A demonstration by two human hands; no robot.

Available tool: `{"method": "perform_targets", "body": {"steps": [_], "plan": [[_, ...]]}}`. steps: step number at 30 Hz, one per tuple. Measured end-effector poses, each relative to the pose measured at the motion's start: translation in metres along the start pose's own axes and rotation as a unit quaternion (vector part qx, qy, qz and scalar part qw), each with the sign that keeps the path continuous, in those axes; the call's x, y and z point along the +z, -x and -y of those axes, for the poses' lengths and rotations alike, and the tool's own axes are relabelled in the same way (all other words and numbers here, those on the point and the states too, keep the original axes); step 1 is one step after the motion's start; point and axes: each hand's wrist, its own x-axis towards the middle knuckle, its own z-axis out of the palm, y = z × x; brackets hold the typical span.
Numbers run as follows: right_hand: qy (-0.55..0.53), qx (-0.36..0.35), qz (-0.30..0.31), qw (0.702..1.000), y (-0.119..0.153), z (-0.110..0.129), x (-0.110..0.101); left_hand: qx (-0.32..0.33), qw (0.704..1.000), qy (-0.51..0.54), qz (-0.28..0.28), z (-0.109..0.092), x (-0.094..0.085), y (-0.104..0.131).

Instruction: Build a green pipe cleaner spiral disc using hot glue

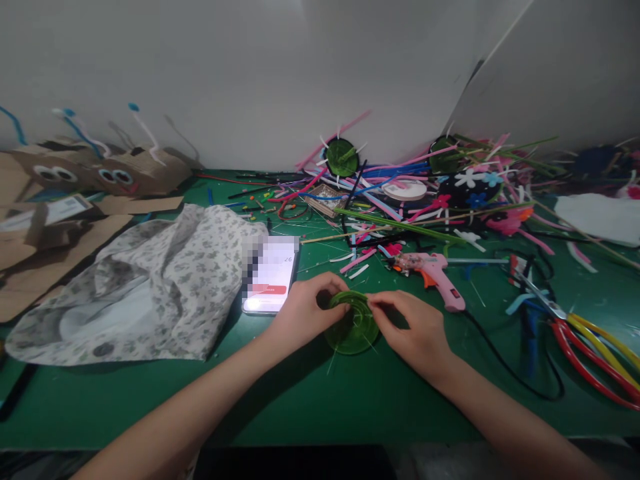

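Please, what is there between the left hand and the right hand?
In the head view, a round green disc, with the left hand and right hand at its edge.

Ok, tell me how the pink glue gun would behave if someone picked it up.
The pink glue gun would probably feel rigid, since its body looks like hard plastic. It may drag or twist a little, as a black cord trails from its handle.

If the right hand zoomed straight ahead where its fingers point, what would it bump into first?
The green coiled disc: the right hand's fingers are at its edge. Beyond that, probably the left hand, though depth is hard to judge.
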Motion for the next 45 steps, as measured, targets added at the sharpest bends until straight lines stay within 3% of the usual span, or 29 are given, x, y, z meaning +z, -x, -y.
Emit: {"method": "perform_targets", "body": {"steps": [8,13,19,27,30,37,45], "plan": [[0.022,-0.012,-0.005,1.000,-0.002,-0.002,-0.003,0.014,1.000,-0.003,0.011,0.000,-0.003,-0.001],[0.163,0.018,-0.085,0.983,-0.014,-0.027,-0.028,-0.001,1.000,-0.004,0.007,0.005,-0.003,-0.001],[0.333,0.178,0.039,0.925,-0.019,-0.053,-0.046,-0.011,1.000,-0.002,0.005,0.006,-0.002,-0.001],[0.387,0.237,0.088,0.887,-0.012,-0.064,-0.048,-0.019,1.000,0.006,-0.001,0.008,-0.002,-0.001],[0.343,0.251,0.095,0.900,-0.011,-0.065,-0.050,-0.020,1.000,0.002,-0.006,0.008,-0.002,-0.001],[0.225,0.196,0.077,0.951,-0.009,-0.055,-0.049,-0.018,1.000,-0.006,-0.005,0.007,-0.003,-0.001],[0.227,0.158,0.093,0.956,-0.008,-0.048,-0.043,-0.019,1.000,-0.008,-0.003,0.007,-0.002,0.000]]}}
